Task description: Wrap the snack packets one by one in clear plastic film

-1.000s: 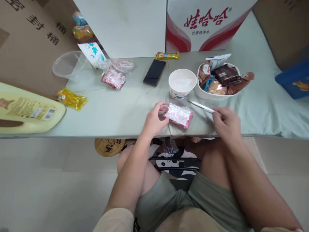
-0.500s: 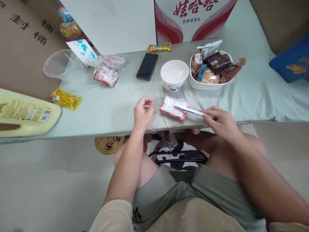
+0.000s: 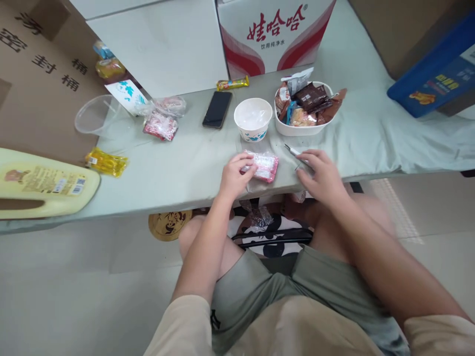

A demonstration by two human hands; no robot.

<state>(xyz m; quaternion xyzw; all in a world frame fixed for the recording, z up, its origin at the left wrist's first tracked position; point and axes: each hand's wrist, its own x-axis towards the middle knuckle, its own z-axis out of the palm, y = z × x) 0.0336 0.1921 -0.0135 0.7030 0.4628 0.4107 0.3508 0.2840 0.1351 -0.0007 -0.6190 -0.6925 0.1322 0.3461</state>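
Note:
A pink-and-white packet in clear wrap [image 3: 267, 167] lies near the table's front edge. The fingers of my left hand [image 3: 237, 173] are closed on its left end, hiding that corner. To the right of the packet, my right hand [image 3: 321, 175] is low over the cloth, its fingers around a slim white-and-grey tool [image 3: 295, 152] that looks like a thin knife. The tool's dark tip points away to the upper left, apart from the packet; the hand covers its rear end. Just behind the packet stands a white paper cup [image 3: 254, 121] with blue leaf prints.
Behind right, a white tub [image 3: 302, 129] holds several wrapped snacks. A phone [image 3: 217, 110], a yellow snack stick [image 3: 232, 83] and other wrapped packets [image 3: 161, 125] lie further back. At left are a yellow packet [image 3: 107, 162], a clear bowl [image 3: 98, 116] and a pale yellow jug [image 3: 48, 185].
My left hand has moved right and closed on the packet's left end. My right hand has drawn the slim tool off the packet and lowered it to its right. The view has shifted.

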